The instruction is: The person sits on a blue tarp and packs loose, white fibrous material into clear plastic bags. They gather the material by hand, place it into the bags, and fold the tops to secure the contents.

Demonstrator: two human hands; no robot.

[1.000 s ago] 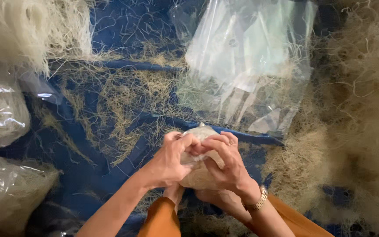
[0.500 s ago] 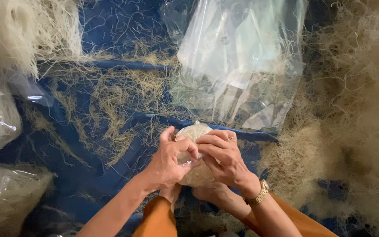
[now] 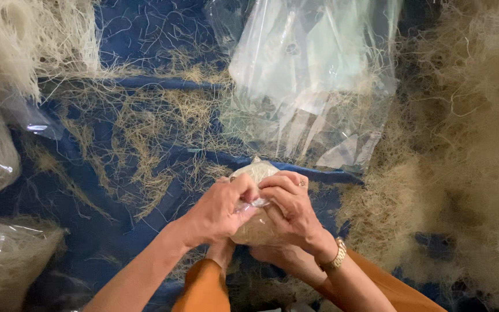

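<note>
Both hands meet over a small clear bag of pale fibre [image 3: 256, 202], low in the middle of the view above the person's knees. The left hand [image 3: 218, 211] has its grip clamped on the bag's left side, and the right hand [image 3: 289, 209] pinches the plastic at its top, fingers together. Below lies a blue sheet [image 3: 145, 58] strewn with loose fibre. Empty plastic bags [image 3: 313, 75] lie just beyond, and a fibre heap [image 3: 463, 162] rises on the right.
</note>
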